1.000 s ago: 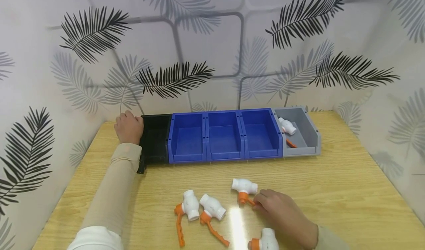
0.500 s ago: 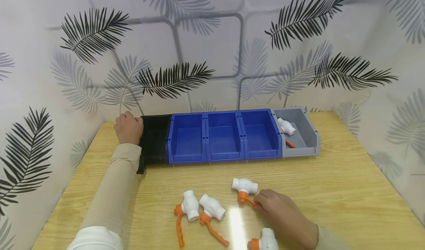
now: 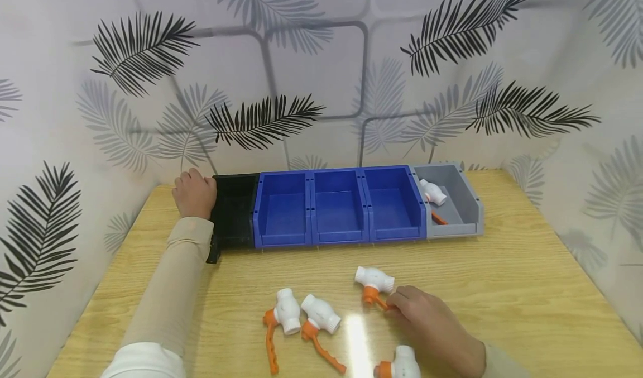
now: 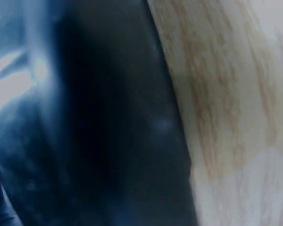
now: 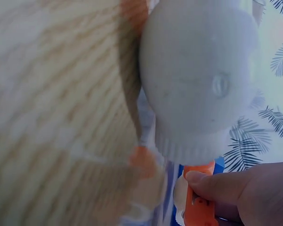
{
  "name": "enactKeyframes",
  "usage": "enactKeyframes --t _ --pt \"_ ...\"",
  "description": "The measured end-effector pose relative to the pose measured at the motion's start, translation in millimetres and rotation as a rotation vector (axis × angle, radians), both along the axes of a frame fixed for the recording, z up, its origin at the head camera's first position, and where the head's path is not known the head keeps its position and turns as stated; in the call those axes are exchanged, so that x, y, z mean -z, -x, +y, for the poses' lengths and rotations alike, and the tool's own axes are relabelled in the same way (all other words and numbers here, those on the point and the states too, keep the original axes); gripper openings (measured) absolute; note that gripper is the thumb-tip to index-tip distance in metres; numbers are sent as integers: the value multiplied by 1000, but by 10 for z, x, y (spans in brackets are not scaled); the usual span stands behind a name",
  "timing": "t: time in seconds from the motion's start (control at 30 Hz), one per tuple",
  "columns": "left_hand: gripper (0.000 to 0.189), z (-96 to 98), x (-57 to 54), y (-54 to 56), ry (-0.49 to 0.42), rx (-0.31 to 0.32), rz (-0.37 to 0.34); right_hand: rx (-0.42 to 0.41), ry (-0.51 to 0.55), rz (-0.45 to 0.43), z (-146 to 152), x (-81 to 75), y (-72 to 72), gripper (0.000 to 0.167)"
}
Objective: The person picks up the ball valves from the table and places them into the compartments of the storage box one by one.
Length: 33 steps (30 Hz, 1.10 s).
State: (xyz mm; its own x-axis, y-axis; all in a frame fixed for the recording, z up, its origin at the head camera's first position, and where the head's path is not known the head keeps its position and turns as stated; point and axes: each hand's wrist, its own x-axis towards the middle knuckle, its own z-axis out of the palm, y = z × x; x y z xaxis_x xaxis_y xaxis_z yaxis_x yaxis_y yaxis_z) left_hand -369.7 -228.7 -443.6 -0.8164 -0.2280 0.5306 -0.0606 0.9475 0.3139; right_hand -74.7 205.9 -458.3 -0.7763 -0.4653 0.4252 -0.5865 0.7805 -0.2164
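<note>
My right hand (image 3: 429,325) pinches the orange lever handle (image 5: 201,212) of a white plastic ball valve (image 3: 375,278), thumb on the handle in the right wrist view. This valve is at the table's middle right. Far left, my left hand (image 3: 195,194) grips the left rim of a black bin (image 3: 233,213), its fingertips hidden. The left wrist view shows the dark bin wall (image 4: 132,117) close up, without fingers. Two similar valves, a left one (image 3: 288,311) and a right one (image 3: 321,314), lie in front. Another valve (image 3: 404,362) lies below my right hand, partly cut off.
Right of the black bin stand a first blue bin (image 3: 283,238), a second (image 3: 341,236), a third (image 3: 399,233) and a grey bin (image 3: 454,230) in one row. A valve (image 3: 433,192) lies inside the grey bin. A patterned wall (image 3: 321,76) rises behind the wooden table (image 3: 527,288).
The valve in my right hand has shifted slightly right and tilted a little. My right hand has moved slightly right with it. The left hand stays at the black bin.
</note>
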Motion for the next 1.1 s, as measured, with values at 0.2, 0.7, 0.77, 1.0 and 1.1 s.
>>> enactKeyframes --t 0.2,0.7,0.77,1.0,1.1 --pt "27 -7 6 20 -4 -1 -9 12 16 107 43 -79 40 20" --pt "26 10 -34 -26 -15 9 -6 156 44 120 242 -370 238 16" --pt "26 10 -39 -31 -15 8 -6 164 41 118 259 -398 271 16" --pt "24 8 -50 -39 -15 14 -19 189 28 48 289 -487 401 13" --pt "24 14 -52 -39 -17 18 -14 214 21 -7 292 -509 487 9"
